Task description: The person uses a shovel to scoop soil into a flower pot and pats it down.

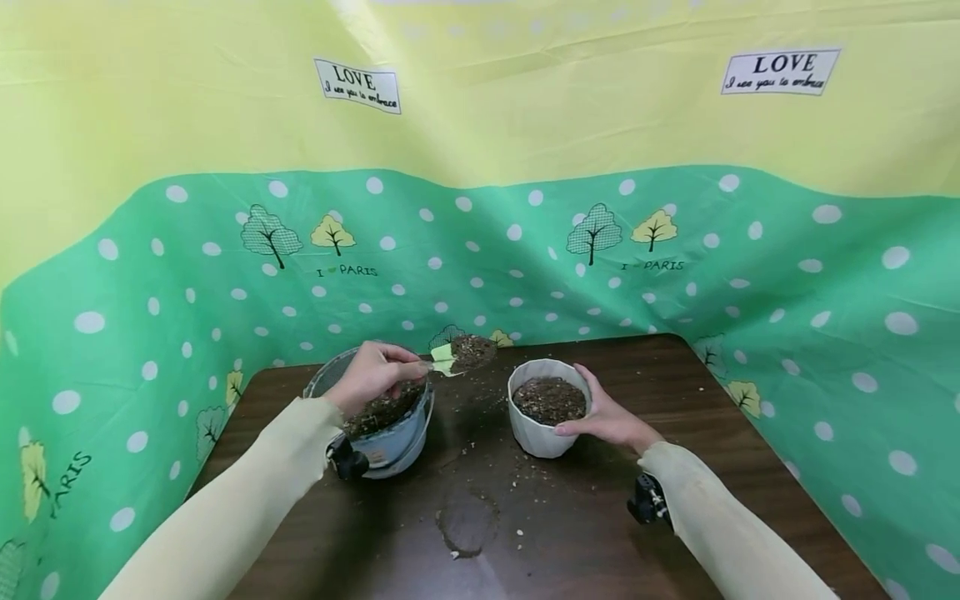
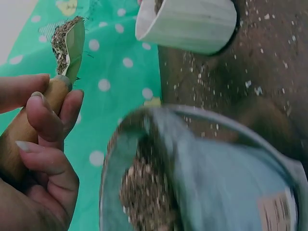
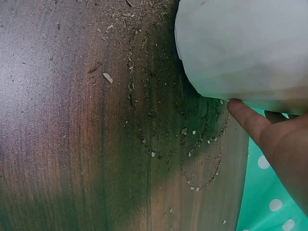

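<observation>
Polka-dotted green fabric (image 1: 480, 275) backs a dark wooden table (image 1: 570, 533). Before me, the left hand (image 1: 375, 377) grips a soil-heaped trowel (image 1: 442, 360) by its wooden handle, just past the blue bucket (image 1: 397, 443), seemingly level to avoid spilling. The right hand (image 1: 611, 417) clasps the soil-filled white pot (image 1: 536, 437) beside the bucket, thumb nearest me, probably to steady it upright.

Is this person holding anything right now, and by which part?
Yes, two things. The left hand grips a trowel by its wooden handle; the right hand holds the white pot by its outer wall.
</observation>
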{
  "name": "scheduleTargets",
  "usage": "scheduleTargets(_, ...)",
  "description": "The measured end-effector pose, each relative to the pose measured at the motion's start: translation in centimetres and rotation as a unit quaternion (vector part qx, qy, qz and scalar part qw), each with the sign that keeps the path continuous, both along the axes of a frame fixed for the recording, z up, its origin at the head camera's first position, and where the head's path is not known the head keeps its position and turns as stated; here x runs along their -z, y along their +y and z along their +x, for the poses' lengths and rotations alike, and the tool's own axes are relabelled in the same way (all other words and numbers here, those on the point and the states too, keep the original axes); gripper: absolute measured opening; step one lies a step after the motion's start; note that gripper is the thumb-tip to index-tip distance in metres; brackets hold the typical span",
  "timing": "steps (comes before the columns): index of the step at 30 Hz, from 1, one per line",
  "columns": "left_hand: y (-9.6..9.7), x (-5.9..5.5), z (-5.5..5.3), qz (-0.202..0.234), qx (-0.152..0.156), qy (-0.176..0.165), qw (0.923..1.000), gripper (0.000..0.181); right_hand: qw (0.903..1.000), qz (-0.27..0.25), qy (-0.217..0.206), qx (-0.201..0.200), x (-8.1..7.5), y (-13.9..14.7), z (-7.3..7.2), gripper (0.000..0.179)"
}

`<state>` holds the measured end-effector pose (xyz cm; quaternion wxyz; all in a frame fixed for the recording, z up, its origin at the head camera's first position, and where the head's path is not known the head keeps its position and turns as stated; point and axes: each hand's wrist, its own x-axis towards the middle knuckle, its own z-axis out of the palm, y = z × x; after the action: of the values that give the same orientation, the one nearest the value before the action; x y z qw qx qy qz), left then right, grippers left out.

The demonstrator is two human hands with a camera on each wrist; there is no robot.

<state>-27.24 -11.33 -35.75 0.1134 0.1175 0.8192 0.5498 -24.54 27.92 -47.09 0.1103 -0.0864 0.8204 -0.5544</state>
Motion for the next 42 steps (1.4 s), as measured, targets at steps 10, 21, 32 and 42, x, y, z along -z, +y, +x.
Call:
scheduleTargets(10, 4.5, 0.7, 0.0, 0.013, 0.028, -0.008, 0.9995, 0.018, 1.0000, 0.006, 0.005, -0.005, 0.4, -0.7, -0.3, 0.122)
scheduleTargets(21, 8.7, 2.7, 0.4, 0.005, 0.037, 0.017, 0.9992, 0.015, 0.9999, 0.007, 0.011, -0.008, 0.4, -1.0, -0.2, 0.122)
scheduleTargets(32, 10.6, 4.4, 0.8, -0.075, -0.006, 0.069, 0.9948, 0.013, 1.0000, -0.001, -0.001, 0.003, 0.5, -1.0, -0.1, 0.122)
scheduleTargets(42, 12.2, 4.9, 1.0, -0.166, -0.012, 0.124, 0.9781, 0.013, 0.9999, 0.008, 0.010, 0.006, 0.3, -0.4, 0.2, 0.121)
